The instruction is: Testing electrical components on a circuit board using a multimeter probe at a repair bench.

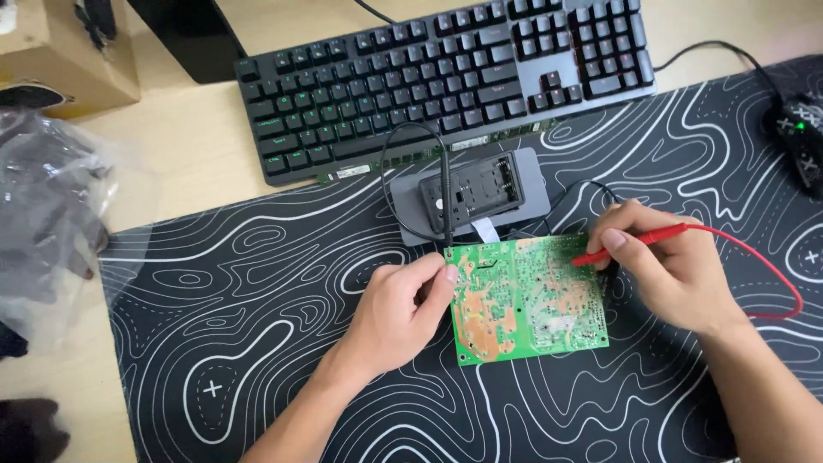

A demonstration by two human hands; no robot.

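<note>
A green circuit board (527, 300) lies solder side up on the black patterned desk mat (257, 291). My left hand (399, 313) rests at the board's left edge and pinches a black test probe (447, 201) that stands upright at the board's top left corner. My right hand (660, 270) holds a red test probe (630, 242) like a pen, its tip touching the upper right part of the board. Both probe leads run back to a grey multimeter (471, 193) lying just behind the board.
A black keyboard (446, 77) sits behind the multimeter. A black mouse (801, 141) is at the right edge. A clear plastic bag (43, 206) and a cardboard box (69, 51) lie at the left on the wooden desk.
</note>
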